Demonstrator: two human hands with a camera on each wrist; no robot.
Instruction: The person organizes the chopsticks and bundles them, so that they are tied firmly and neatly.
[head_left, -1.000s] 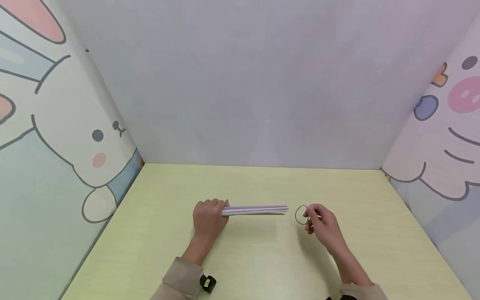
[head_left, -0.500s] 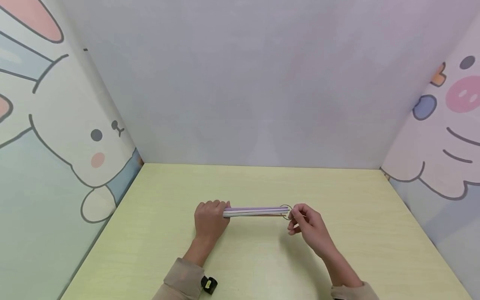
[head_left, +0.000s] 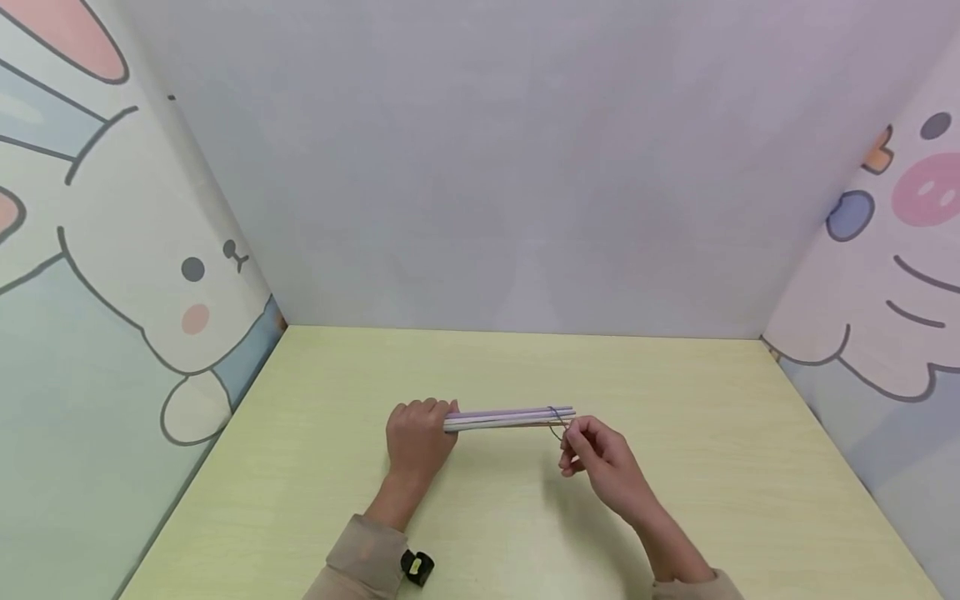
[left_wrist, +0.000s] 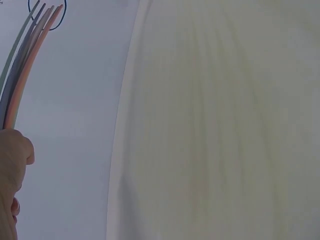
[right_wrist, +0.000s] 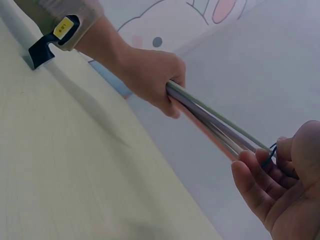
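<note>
My left hand (head_left: pixel 420 440) grips a bundle of several slim pastel chopsticks (head_left: pixel 502 418) by one end, their thinner ends pointing right. Purple, whitish, pale green and orange ones show, slightly fanned in the left wrist view. Between thumb and fingertips, my right hand (head_left: pixel 606 473) pinches a thin dark blue rubber band (head_left: pixel 556 433). The loop passes around the chopsticks close to their free ends and hangs wider than the bundle. In the right wrist view, the right fingers (right_wrist: pixel 250 192) lie right at the tips and cover part of the band.
A pale yellow wood-look table (head_left: pixel 510 533) lies beneath both hands. Behind it rises a plain grey-white wall (head_left: pixel 525 167), with cartoon-printed panels (head_left: pixel 217 333) at the sides. A black wrist device (head_left: pixel 417 568) sits by the left sleeve.
My right hand has moved left, bringing the rubber band from apart from the chopsticks to over their tips and a little way along them. My left hand has stayed nearly still.
</note>
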